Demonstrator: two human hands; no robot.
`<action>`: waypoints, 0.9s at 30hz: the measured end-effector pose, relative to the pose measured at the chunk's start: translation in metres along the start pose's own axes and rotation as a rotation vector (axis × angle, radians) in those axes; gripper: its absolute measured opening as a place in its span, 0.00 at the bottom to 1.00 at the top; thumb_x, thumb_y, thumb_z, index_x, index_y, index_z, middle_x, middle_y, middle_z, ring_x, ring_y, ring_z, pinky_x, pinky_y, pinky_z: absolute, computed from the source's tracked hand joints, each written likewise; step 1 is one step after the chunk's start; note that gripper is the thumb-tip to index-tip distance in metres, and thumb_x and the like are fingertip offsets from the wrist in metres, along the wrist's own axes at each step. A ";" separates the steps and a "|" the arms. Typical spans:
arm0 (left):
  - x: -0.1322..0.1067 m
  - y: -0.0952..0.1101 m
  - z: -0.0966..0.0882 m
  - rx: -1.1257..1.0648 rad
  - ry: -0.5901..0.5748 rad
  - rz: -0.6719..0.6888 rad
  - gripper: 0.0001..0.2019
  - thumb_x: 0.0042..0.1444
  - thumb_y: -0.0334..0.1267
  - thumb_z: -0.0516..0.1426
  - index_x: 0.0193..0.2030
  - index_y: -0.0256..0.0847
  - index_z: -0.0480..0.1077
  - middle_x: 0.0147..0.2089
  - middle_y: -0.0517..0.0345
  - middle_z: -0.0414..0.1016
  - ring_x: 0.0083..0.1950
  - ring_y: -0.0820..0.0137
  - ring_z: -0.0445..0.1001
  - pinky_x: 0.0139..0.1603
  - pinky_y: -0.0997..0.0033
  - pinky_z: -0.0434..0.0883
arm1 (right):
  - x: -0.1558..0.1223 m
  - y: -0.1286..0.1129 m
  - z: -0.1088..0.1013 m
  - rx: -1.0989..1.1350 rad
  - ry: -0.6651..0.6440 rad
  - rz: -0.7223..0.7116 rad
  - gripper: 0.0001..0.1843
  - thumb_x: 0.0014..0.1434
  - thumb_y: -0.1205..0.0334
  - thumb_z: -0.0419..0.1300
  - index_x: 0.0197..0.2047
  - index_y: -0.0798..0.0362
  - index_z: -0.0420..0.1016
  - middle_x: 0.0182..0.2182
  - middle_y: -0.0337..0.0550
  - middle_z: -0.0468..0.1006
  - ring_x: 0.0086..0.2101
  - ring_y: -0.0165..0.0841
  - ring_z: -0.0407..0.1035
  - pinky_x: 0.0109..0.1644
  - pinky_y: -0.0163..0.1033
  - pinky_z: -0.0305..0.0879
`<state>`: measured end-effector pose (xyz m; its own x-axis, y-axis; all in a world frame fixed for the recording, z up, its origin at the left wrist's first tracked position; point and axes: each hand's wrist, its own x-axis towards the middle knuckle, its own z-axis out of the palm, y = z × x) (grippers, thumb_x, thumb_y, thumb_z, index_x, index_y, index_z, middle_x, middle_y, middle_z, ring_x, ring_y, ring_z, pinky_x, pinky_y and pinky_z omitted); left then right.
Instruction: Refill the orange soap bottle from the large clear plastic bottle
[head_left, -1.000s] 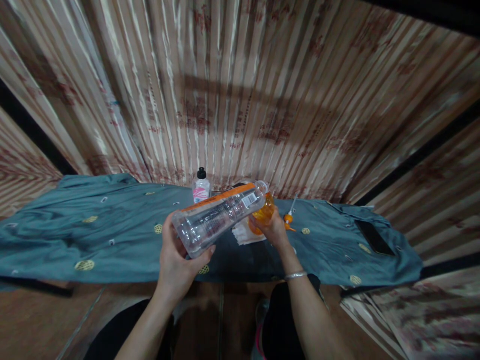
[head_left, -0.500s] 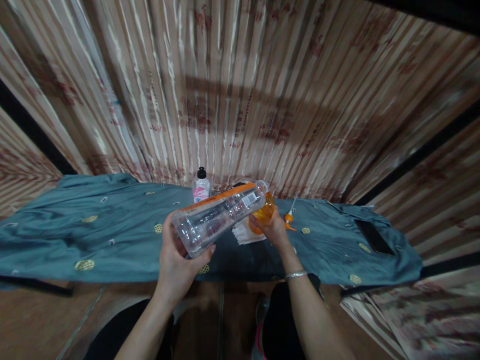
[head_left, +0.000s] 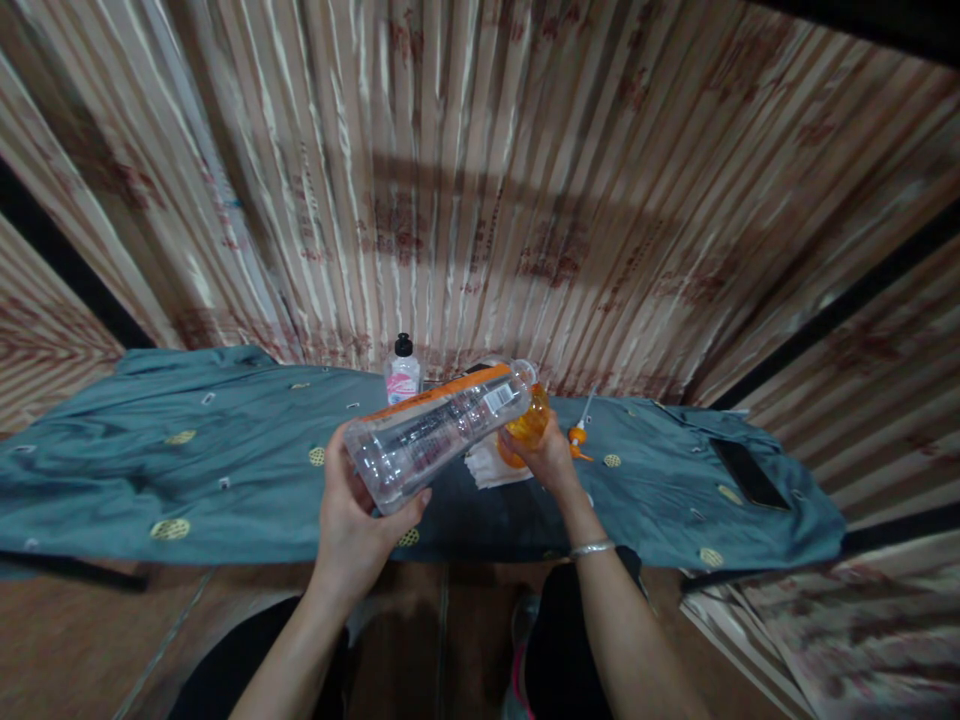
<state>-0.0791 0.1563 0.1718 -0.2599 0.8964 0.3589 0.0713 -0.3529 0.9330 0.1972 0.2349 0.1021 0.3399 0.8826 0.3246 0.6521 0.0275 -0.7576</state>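
Note:
My left hand [head_left: 360,515] is wrapped round the base of a clear plastic bottle [head_left: 420,445] with an orange label. This bottle lies tilted in the air, its neck pointing right and slightly up in view. My right hand [head_left: 547,458] grips a smaller bottle of orange-yellow liquid [head_left: 534,415], just below the clear bottle's neck. Whether the two necks touch I cannot tell, since the clear bottle covers part of the other. Under the yellow bottle lies a white cloth or tissue [head_left: 491,470]. Right of it rests an orange pump head [head_left: 577,437] with a clear tube.
A clear bottle with a black cap and pink label [head_left: 403,372] stands at the back. Toward the right end of the cloth-covered table [head_left: 255,470] lies a black phone-like slab [head_left: 748,474]. A pleated curtain [head_left: 450,200] hangs behind, between dark posts.

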 end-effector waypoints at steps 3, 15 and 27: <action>0.001 0.002 0.000 -0.015 0.000 -0.010 0.45 0.37 0.43 0.74 0.62 0.43 0.62 0.55 0.49 0.77 0.50 0.57 0.83 0.47 0.58 0.83 | 0.000 0.001 0.000 0.004 -0.003 -0.006 0.38 0.53 0.44 0.72 0.60 0.50 0.66 0.47 0.55 0.86 0.50 0.54 0.82 0.52 0.58 0.79; 0.001 0.002 0.001 -0.046 0.017 -0.021 0.45 0.35 0.41 0.74 0.62 0.44 0.62 0.54 0.49 0.78 0.49 0.57 0.84 0.47 0.59 0.84 | 0.002 0.007 0.001 0.031 -0.030 -0.007 0.37 0.53 0.43 0.73 0.59 0.48 0.66 0.45 0.51 0.86 0.49 0.52 0.82 0.53 0.58 0.79; 0.000 -0.001 0.002 -0.018 0.019 0.019 0.45 0.37 0.44 0.74 0.63 0.44 0.62 0.57 0.49 0.77 0.52 0.56 0.82 0.50 0.57 0.83 | 0.003 0.007 -0.001 0.037 -0.055 -0.015 0.40 0.51 0.42 0.73 0.60 0.50 0.66 0.46 0.54 0.86 0.50 0.54 0.82 0.53 0.59 0.80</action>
<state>-0.0778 0.1573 0.1708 -0.2769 0.8844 0.3758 0.0588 -0.3747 0.9253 0.2040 0.2375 0.0986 0.2918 0.9066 0.3048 0.6307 0.0571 -0.7739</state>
